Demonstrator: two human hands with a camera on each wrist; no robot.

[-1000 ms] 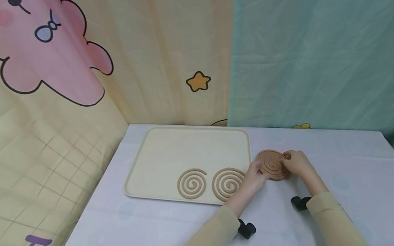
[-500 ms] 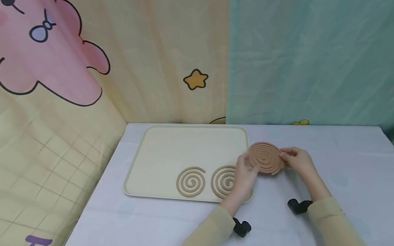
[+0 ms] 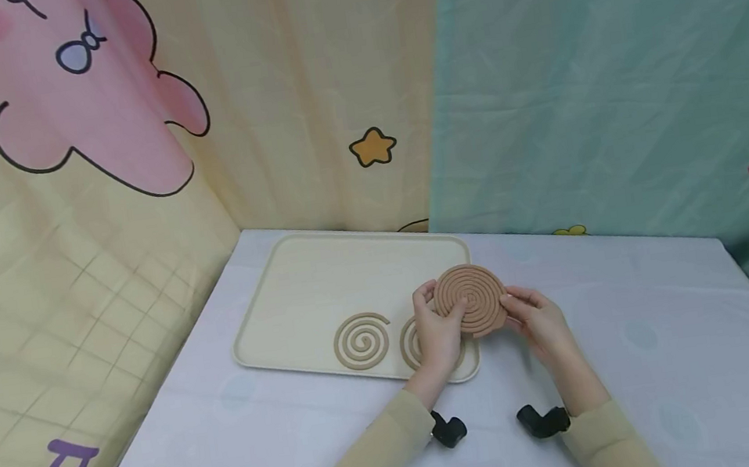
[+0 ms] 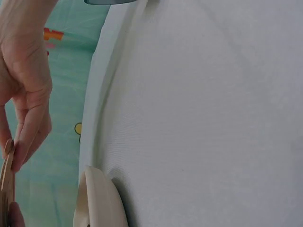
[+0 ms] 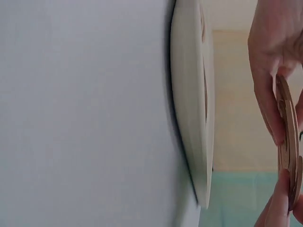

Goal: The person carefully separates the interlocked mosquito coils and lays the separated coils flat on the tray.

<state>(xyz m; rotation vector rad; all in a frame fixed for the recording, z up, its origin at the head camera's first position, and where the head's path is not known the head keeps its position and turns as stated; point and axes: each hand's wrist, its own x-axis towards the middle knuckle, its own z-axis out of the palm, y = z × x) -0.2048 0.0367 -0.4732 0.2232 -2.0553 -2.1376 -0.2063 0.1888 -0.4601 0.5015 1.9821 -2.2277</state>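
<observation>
A brown mosquito coil (image 3: 480,290), with its spirals nested tightly together, is held up above the right edge of the cream tray (image 3: 319,245). My left hand (image 3: 441,335) grips its left side, thumb across the front face. At its right edge, my right hand (image 3: 539,322) pinches the coil between thumb and fingers. Edge-on in the right wrist view, the coil (image 5: 289,137) shows its layers slightly apart. Two loosely wound single coils lie on the tray: one coil (image 3: 361,342) in full sight, the other coil (image 3: 409,343) partly hidden behind my left hand.
The tray rests on a table under a white cloth (image 3: 252,439). Printed curtains (image 3: 580,120) hang behind and to the left of the table. Black wrist cameras (image 3: 544,420) are strapped near both cuffs.
Both hands have lifted the nested coil and carried it leftward, from beside the tray to over its right edge. Its face has turned more toward the head camera.
</observation>
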